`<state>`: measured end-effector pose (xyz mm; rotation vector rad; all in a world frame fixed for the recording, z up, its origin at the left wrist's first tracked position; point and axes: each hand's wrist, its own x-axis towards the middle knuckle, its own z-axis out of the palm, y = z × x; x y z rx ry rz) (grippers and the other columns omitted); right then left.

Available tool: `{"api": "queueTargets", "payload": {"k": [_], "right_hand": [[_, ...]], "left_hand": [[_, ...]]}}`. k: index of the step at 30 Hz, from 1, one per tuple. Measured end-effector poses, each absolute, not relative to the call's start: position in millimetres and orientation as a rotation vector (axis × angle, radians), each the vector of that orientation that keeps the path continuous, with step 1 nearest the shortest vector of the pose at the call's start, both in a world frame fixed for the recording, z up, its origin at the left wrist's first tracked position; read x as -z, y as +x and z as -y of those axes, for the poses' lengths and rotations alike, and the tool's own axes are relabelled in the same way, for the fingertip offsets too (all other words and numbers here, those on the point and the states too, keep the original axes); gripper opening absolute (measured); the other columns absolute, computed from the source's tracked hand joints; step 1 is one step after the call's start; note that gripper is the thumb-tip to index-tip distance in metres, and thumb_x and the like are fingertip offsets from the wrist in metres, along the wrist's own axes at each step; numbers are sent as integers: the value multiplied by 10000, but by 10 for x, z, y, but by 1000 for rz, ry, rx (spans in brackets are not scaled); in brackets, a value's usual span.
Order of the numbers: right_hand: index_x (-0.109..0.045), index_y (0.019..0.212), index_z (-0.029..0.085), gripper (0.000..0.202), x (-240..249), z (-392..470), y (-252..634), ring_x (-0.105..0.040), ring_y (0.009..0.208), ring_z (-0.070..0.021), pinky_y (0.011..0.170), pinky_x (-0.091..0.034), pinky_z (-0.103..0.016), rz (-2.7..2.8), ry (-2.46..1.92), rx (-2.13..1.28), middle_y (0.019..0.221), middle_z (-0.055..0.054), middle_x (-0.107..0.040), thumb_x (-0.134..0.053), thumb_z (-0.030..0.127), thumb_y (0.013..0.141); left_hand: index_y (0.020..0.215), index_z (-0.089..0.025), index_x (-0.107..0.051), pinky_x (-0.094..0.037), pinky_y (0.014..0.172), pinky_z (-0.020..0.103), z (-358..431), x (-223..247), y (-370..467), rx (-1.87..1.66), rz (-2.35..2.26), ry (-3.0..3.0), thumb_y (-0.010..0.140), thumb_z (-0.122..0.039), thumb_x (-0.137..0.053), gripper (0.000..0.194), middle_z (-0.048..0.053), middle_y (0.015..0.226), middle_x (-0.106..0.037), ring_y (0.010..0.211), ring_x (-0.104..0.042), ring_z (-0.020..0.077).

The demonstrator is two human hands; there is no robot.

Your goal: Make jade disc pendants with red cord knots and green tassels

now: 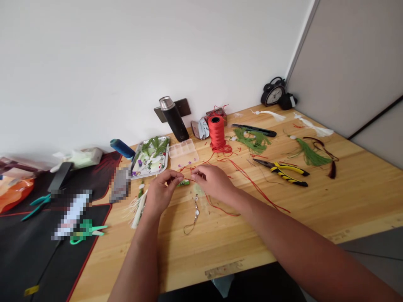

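I see a person's two bare hands working over a wooden worktop point(233, 241), in front of a tall spool of red cord point(216, 133), which stands upright near the wall. Left and right here are the person's own.

The left hand point(161, 191) and right hand point(211, 179) are close together but apart, nearer the person than the spool and a little to its left. Each pinches a thin red strand point(187, 179) between thumb and fingertips, so the strand spans the small gap between them. Just beneath lies a small green object point(183, 183), too small to identify. Nearer the person than the spool, a beaded strand point(197, 209) with a loop lies flat.

Left of the spool are a clear compartment box point(183, 161), a black flask point(174, 119) with a silver top, and a shallow metal tray point(149, 175) holding green and purple pieces. Right of the spool lie a black utility knife point(260, 131), a green tassel point(256, 144) and yellow-and-black pliers point(288, 167), their handles parted. Farther right of the spool, a black alarm clock point(273, 95) stands by the wall.
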<state>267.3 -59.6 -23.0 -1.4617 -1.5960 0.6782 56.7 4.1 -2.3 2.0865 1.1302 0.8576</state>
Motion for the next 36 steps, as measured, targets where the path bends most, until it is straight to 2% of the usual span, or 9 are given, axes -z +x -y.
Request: {"api": "queueTargets", "payload": {"k": [5,9,11,14,17,22,27,36], "right_hand": [[-775,1081,221,103,218,601,2648,-692,916,-180,847,-499,-319,1535,-1302,-643,1082,-57,-779,-696,231,1015],[-754,1200,235,228,208,631,2577,-687,841,-166,794,-511,-313,1544,-1264,-768,1159,-62,-783,-767,269,974],[-744,1213,234,236,210,640,2554,-681,792,-155,743,-494,-297,1542,-1261,-855,1090,-43,-797,-756,240,977],[-754,1145,220,159,218,637,2552,-674,762,-153,713,-461,-285,1513,-1312,-900,932,-15,-790,-728,206,989],[-770,1030,212,71,226,625,2571,-660,750,-149,715,-443,-281,1495,-1347,-861,877,-6,-777,-714,193,993],[-791,999,221,94,239,622,2587,-630,705,-142,687,-408,-276,1525,-1333,-806,805,9,-754,-698,212,1004],[-805,990,225,124,263,624,2582,-607,688,-136,677,-390,-273,1548,-1316,-794,790,16,-746,-683,225,1014],[-794,934,206,137,241,619,2577,-613,709,-139,713,-435,-272,1467,-1272,-883,788,15,-736,-673,210,999]], "left_hand": [[899,-230,-804,-511,790,310,1,4,616,-871,-1070,2072,912,-338,-749,122,35,913,-790,867,-693,206],[917,-235,-812,-514,795,317,31,19,639,-903,-1025,2060,913,-333,-763,109,40,936,-793,883,-700,211],[924,-240,-816,-515,806,321,37,30,639,-904,-1008,2053,913,-334,-770,106,40,944,-794,895,-703,214],[919,-240,-815,-514,808,324,35,39,634,-893,-1012,2052,915,-337,-777,104,41,944,-794,901,-703,218],[924,-240,-814,-514,807,326,32,38,631,-878,-1031,2065,920,-334,-772,104,40,940,-795,894,-703,219],[911,-241,-815,-511,771,318,33,29,628,-879,-1068,2055,920,-347,-760,120,39,928,-796,858,-696,214],[899,-245,-813,-514,765,313,34,29,621,-867,-1107,2050,912,-346,-754,118,25,902,-791,816,-678,202],[900,-228,-812,-532,784,335,3,78,615,-850,-1132,1942,888,-377,-770,156,37,887,-799,825,-701,219]]}}
